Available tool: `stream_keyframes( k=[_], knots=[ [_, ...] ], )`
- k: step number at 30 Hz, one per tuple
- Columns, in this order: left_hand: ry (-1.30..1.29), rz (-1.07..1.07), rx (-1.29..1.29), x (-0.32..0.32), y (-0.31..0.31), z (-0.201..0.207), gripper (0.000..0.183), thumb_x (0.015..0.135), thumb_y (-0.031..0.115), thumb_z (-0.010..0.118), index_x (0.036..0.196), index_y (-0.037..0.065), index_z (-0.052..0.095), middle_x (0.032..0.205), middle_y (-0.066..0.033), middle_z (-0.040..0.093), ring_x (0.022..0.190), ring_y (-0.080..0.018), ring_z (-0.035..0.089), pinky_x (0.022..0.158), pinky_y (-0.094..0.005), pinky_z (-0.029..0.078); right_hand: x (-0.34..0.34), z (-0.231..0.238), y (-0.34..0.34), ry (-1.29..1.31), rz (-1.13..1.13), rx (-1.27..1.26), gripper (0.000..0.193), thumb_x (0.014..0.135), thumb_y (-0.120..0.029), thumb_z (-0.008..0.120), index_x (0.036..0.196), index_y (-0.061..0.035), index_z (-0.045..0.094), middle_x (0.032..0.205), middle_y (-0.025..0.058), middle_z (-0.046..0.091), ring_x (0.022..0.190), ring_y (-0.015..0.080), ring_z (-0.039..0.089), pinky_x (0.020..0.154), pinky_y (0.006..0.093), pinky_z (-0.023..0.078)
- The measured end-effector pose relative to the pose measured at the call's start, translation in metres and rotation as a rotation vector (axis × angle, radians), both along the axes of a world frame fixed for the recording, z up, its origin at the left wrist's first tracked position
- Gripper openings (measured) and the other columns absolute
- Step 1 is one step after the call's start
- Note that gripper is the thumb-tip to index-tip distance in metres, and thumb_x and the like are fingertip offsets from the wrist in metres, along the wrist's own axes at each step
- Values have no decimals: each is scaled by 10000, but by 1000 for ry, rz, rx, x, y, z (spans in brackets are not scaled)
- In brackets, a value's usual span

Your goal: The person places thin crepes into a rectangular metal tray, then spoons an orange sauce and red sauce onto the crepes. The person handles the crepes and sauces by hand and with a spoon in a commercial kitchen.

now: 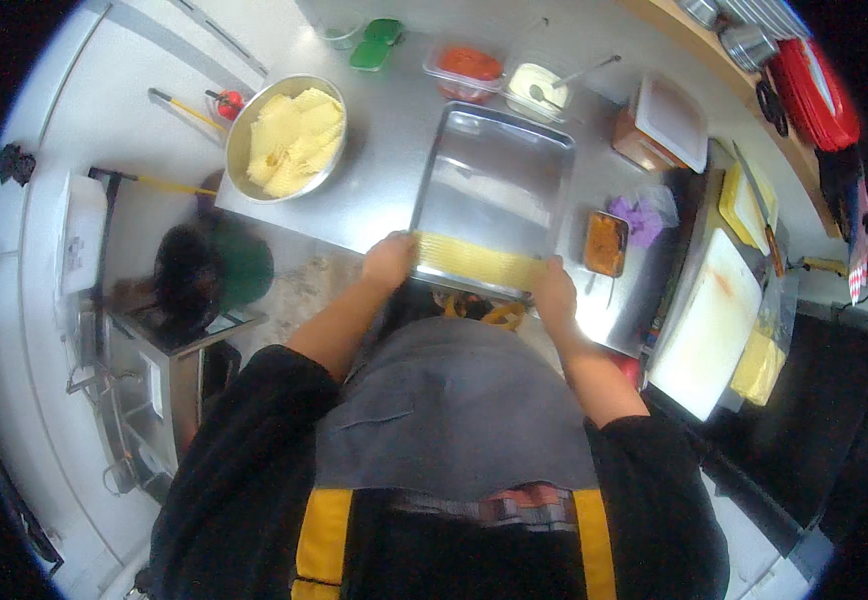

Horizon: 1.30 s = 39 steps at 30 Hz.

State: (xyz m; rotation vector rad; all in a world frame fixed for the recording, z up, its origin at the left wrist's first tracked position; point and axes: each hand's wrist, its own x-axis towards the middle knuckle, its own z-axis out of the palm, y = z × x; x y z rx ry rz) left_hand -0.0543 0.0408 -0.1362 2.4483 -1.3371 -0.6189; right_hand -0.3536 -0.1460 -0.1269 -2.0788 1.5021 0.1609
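A ridged yellow lasagna sheet (480, 259) stretches across the near end of a shallow metal tray (494, 160). My left hand (391, 261) is closed at the sheet's left end, beside the tray's left rim. At the other end, near the right rim, my right hand (554, 294) is closed on the sheet too; both sets of fingertips are partly hidden. Beyond the sheet, the tray's bottom shows bare, shiny metal. A round metal bowl (236, 160) at the left holds several more ridged yellow sheets.
Behind the tray stand a tub of red sauce (470, 64) and a tub of white cream (536, 88) with a spoon. To the right are a lidded container (660, 125), a small orange-brown dish (606, 244), a white cutting board (709, 325) and a long knife (757, 200).
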Motion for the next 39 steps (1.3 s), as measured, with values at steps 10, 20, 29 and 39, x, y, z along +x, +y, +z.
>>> stream_keyframes(
  k=[10,20,29,39],
  knots=[
    [-163,-54,-244,117,17,76,316,915,267,667,1136,45,712,1109,-187,698,1026,-392,658,914,-492,533,9,45,31,-94,-49,-143,395,931,-227,659,1246,-21,538,1026,295,702,971,462,688,851,526,534],
    [-200,382,248,376,34,46,374,926,357,650,1019,9,753,993,-248,730,966,-416,716,858,-497,572,117,70,69,-153,95,-137,285,908,-142,676,1158,-16,623,787,196,688,742,387,680,701,491,528],
    [-210,485,111,389,38,31,277,967,232,605,1053,18,759,1021,-237,742,954,-390,723,861,-462,566,183,95,92,-232,90,-33,220,898,-154,699,1090,-50,671,761,162,674,710,340,671,668,459,525],
    [454,565,-613,337,60,91,285,1021,197,591,1211,8,688,1027,-85,742,968,-177,684,886,-326,514,281,153,65,-290,355,28,341,883,-191,717,1181,-38,657,1081,209,689,944,352,686,827,444,548]
  ],
)
